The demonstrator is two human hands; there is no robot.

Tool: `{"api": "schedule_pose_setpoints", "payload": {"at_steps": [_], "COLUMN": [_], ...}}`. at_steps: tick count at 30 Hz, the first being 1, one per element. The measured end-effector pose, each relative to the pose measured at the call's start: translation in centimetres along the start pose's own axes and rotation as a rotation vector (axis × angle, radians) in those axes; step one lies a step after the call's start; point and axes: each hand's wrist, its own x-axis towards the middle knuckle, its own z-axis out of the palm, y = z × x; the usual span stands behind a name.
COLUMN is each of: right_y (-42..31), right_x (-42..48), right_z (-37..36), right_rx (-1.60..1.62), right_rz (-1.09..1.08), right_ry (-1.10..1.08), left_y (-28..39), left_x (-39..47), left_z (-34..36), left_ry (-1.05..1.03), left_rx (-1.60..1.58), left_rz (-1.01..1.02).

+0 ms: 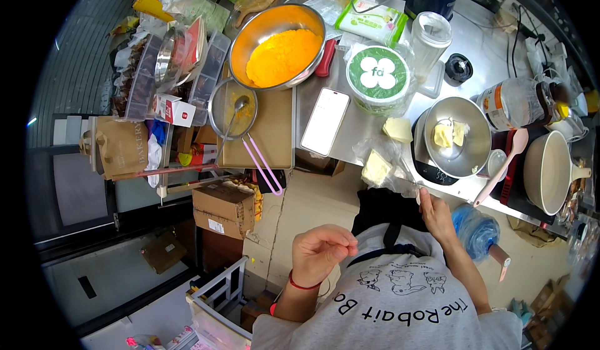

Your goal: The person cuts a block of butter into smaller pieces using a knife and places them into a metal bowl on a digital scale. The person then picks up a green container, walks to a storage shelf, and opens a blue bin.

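Note:
My left hand [323,251] hovers in front of my torso, fingers curled and pinched together with nothing visible in them. My right hand [438,214] is at the counter's front edge, closed around a thin utensil [417,194], possibly a knife, mostly hidden. Just beyond it, a pale yellow butter block [377,168] lies on crumpled clear plastic wrap [398,162]. Another butter piece [397,129] rests behind that block. To the right, a stainless steel bowl [461,158] holds butter chunks [449,133] and stands on a black digital scale [433,174] with a lit display.
A phone [325,121] and a green-lidded tub [378,74] are on the steel counter. At left are a bowl of orange crumbly food [287,57] and a sieve [233,108] with a spoon. A pink spatula [504,165] and cream pan [548,176] sit right; a water bottle [476,233] stands below.

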Motion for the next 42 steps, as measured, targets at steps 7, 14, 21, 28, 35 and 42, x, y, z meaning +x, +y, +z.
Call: {"api": "schedule_pose_setpoints", "payload": {"at_steps": [7,14,21,28,35,42], "right_y": [-0.6,-0.4,1.3,0.8,1.5,2.0], "right_x": [-0.3,-1.8,-4.1,-5.6,-7.3,-10.0], "right_z": [-0.4,-0.9,-0.8,-1.7,-2.0,-3.4], "right_rx": [-0.002,-0.004,0.11,0.111,0.147,0.15], "right_rz": [0.002,0.022,-0.003,0.021,0.118,0.153], "right_ry": [-0.006,-0.024,0.032,0.027,0.021,-0.035], "left_y": [0.8,-3.1,-13.1,-12.1,-8.1,-13.8], "left_x": [1.0,2.7,7.1,11.9,15.8,21.4], "left_z": [1.1,-2.1,-2.4,-5.1,-1.1,-0.7], "left_ry": [-0.043,0.059,0.173,0.065,-0.424,-0.462], "left_rx": [0.072,0.471,1.398,1.372,1.524,1.772], "left_rz": [0.083,-0.166,0.225,0.019,0.313,0.258]}}
